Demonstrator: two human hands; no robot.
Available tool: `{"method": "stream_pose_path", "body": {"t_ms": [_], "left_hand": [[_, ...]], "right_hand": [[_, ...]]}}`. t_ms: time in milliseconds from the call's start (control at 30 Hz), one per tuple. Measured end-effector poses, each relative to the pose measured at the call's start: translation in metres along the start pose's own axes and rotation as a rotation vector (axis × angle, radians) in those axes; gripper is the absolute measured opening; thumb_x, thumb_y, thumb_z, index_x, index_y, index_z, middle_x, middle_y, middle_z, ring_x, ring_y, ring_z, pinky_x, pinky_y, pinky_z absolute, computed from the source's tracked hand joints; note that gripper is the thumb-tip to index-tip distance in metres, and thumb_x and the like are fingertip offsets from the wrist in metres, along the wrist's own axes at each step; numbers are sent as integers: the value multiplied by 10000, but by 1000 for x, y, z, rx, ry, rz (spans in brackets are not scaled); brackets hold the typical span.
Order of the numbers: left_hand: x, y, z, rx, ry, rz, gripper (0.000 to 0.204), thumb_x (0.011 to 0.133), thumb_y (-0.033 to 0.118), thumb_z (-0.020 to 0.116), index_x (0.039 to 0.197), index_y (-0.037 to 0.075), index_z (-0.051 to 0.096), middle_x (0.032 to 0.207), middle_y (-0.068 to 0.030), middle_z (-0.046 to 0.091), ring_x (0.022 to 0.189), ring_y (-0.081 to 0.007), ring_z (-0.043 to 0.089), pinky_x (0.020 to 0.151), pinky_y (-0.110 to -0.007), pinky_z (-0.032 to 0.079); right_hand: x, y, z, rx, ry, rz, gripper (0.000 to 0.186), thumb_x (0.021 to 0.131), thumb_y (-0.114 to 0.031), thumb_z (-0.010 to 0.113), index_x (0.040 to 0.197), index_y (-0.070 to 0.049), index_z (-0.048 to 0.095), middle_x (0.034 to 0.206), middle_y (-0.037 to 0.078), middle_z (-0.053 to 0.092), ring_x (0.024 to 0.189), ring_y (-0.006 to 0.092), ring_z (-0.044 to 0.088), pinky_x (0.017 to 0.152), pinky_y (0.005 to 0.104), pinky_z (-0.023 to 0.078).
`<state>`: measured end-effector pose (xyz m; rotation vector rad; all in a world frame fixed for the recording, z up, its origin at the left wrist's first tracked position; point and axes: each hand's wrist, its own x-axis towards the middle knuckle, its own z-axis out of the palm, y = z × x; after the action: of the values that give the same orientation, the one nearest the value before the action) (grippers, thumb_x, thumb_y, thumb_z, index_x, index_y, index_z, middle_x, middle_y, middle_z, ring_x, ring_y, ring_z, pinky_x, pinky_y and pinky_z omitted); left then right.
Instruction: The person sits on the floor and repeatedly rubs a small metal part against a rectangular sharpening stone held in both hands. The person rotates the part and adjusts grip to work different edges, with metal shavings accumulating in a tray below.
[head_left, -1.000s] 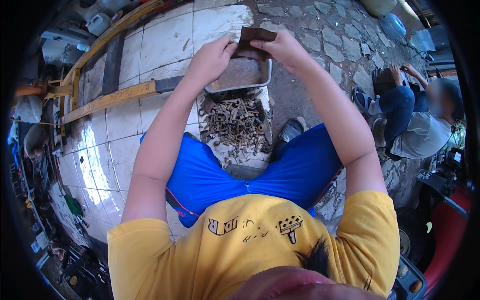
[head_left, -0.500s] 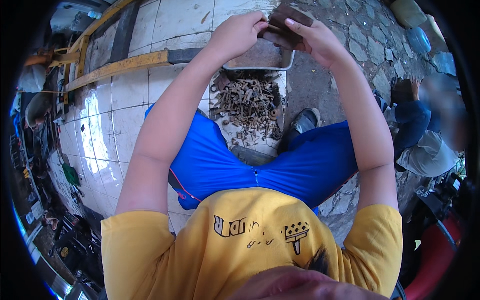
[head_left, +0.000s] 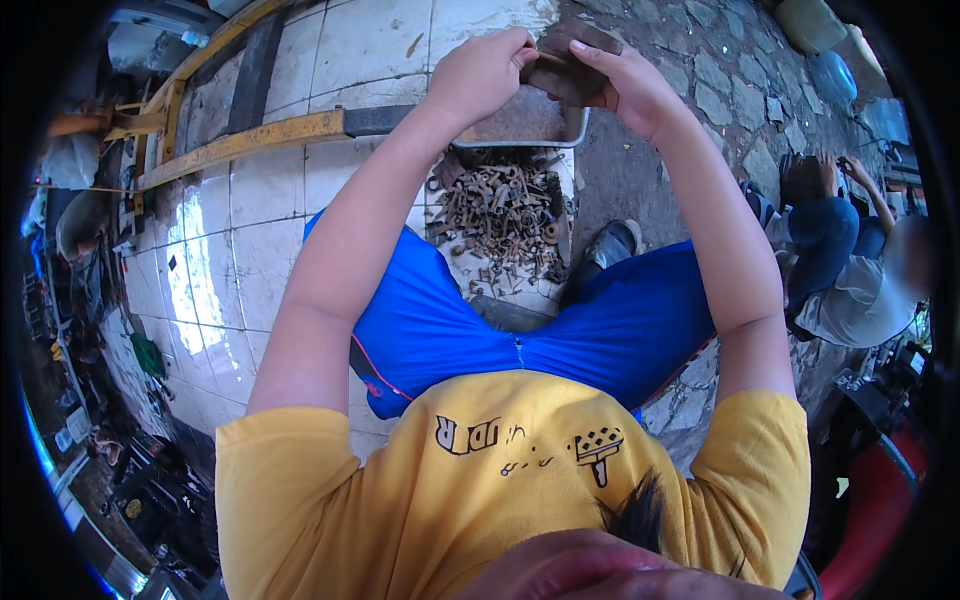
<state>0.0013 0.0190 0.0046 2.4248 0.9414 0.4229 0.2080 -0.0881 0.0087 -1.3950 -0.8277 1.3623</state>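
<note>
Right hand [head_left: 636,88] holds brown sheet [head_left: 565,72]; yellow shirt [head_left: 500,505] bears black lettering [head_left: 468,436]

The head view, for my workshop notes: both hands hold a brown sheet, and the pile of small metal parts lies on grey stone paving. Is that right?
Not quite: the pile of small metal parts lies on white floor tiles, as the head view shows. The left hand and right hand do hold the brown sheet.
</note>
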Motion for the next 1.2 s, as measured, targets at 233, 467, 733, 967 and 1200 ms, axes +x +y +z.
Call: {"method": "stream_pose_path", "body": {"t_ms": [233,467,733,967,1200], "left_hand": [[-4,3,0,-46,-19,44,227,1084,262,566,1183,99,690,1045,-195,760,1006,-425,713,835,-504,542],[-1,6,-9,-17,-19,-9,235,1094,309,564,1140,120,698,1041,-163,766,1005,-418,711,822,-522,538],[-1,7,-17,-12,-9,-15,240,1094,309,568,1144,113,696,1051,-175,760,1001,-435,704,815,-531,529],[-1,13,-12,-41,-35,14,229,1092,287,578,1140,90,685,1050,-194,752,988,-448,700,807,-531,527],[3,8,-10,-50,-38,29,211,1090,275,588,1141,98,690,1057,-183,754,977,-442,704,799,-527,533]], "right_hand": [[-13,0,-7,13,-17,80,509,1072,-376,667,1426,-12,623,1292,130,739,1142,213,762,993,388,634],[-8,4,-15,16,6,40,467,1061,-371,670,1363,-15,666,1229,121,761,1068,208,779,945,386,643],[-5,1,-9,113,9,34,440,1052,-343,681,1329,-2,676,1181,127,768,1037,216,768,896,391,638],[-10,-10,3,163,18,72,460,1059,-339,675,1327,35,666,1192,130,744,1023,229,760,882,421,641],[-1,-2,2,124,-12,88,445,1081,-325,653,1293,66,667,1151,147,752,959,223,774,833,391,661]]}}
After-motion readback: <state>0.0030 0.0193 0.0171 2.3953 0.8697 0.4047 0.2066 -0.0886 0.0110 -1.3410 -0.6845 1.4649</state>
